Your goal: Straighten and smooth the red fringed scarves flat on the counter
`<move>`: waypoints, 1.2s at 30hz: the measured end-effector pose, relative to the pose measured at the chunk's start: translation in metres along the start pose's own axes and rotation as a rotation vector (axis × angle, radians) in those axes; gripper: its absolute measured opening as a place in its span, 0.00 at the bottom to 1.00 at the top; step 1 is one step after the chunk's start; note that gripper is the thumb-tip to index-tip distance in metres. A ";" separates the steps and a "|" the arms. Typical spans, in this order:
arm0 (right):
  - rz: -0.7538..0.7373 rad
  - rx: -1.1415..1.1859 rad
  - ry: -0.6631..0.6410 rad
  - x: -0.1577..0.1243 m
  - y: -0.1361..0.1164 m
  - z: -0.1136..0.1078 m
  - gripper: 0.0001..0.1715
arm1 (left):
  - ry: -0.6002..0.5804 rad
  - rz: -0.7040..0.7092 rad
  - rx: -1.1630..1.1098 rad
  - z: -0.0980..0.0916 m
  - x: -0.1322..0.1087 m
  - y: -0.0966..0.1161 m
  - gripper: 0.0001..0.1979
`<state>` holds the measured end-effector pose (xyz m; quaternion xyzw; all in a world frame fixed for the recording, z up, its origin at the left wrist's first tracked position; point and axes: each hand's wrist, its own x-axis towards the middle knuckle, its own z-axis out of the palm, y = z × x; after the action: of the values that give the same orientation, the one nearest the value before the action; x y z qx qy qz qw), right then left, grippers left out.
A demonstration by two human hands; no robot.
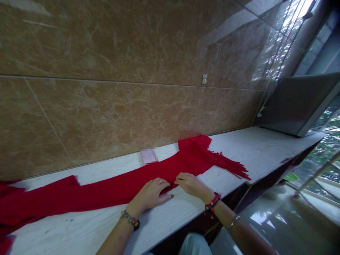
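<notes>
A long red scarf [106, 193] lies along the white counter, with a loose fringe [233, 166] at its right end. My left hand [150, 194] rests on the near edge of the scarf, its thumb stretched apart from the fingers. Just to the right, my right hand [192, 185] pinches that same near edge between thumb and fingers. A part of the scarf is folded up toward the wall behind the fringe. More red cloth [10, 198] is bunched at the far left, partly cut off by the frame.
Behind the scarf, a small pale pink blurred item [148, 156] lies near the brown tiled wall [119, 117]. A large dark grey box-like object [294, 102] stands at the counter's right end. The white counter's [170, 216] front edge runs close to my knee [195, 244].
</notes>
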<state>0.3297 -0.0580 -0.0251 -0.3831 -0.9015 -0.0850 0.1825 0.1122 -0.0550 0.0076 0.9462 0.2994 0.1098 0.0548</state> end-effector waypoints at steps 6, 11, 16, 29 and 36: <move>-0.032 0.040 0.007 0.000 0.004 0.003 0.12 | 0.021 -0.300 0.239 -0.002 0.000 -0.004 0.23; -0.062 0.000 0.074 0.007 0.011 0.012 0.10 | 0.042 -0.325 0.320 0.000 0.000 -0.005 0.17; -0.044 -0.022 0.156 0.012 0.016 0.018 0.10 | -0.010 -0.098 0.217 0.001 0.000 0.000 0.13; -0.007 -0.025 0.248 0.011 0.021 0.023 0.10 | -0.049 -0.089 0.309 0.002 -0.004 -0.010 0.12; 0.032 -0.004 0.289 0.009 0.022 0.023 0.10 | -0.042 -0.089 0.290 0.002 -0.003 -0.011 0.11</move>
<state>0.3341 -0.0305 -0.0421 -0.3817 -0.8594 -0.1380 0.3109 0.1038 -0.0482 0.0035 0.9320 0.3527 0.0430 -0.0715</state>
